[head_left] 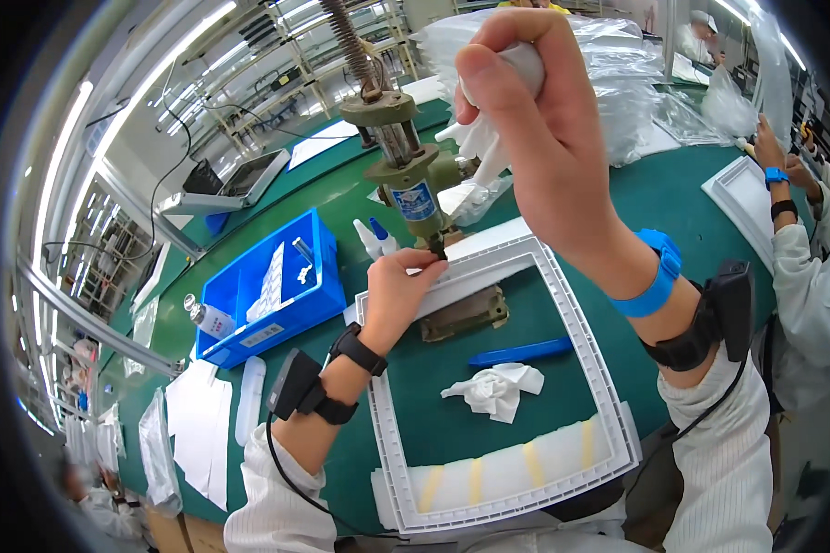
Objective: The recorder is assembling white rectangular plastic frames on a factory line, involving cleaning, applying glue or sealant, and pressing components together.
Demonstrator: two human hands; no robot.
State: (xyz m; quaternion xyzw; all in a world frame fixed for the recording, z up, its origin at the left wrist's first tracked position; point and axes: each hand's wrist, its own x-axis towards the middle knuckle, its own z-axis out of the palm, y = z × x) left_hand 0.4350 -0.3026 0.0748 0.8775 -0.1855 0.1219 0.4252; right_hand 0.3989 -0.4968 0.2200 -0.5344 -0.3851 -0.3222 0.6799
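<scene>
My right hand (563, 138) is raised high at centre right, its fingers wrapped round a light grey rounded knob (518, 69). What the knob joins to is hidden behind the hand. Below and to the left stands a green hand press (406, 166) with a coil spring on top. At the foot of the press my left hand (397, 297) has thumb and fingers pinched together, by the far left corner of a white plastic frame (385, 419). Anything between those fingertips is too small to make out. The frame's far edge lies by the press base (461, 313).
Inside the frame lie a blue pen-like tool (521, 352) and a crumpled white tissue (500, 394). A blue bin (281, 334) with a bottle (212, 320) is on the left. Plastic-wrapped stacks (618, 83) stand behind; another person's sleeve (812, 267) is at right.
</scene>
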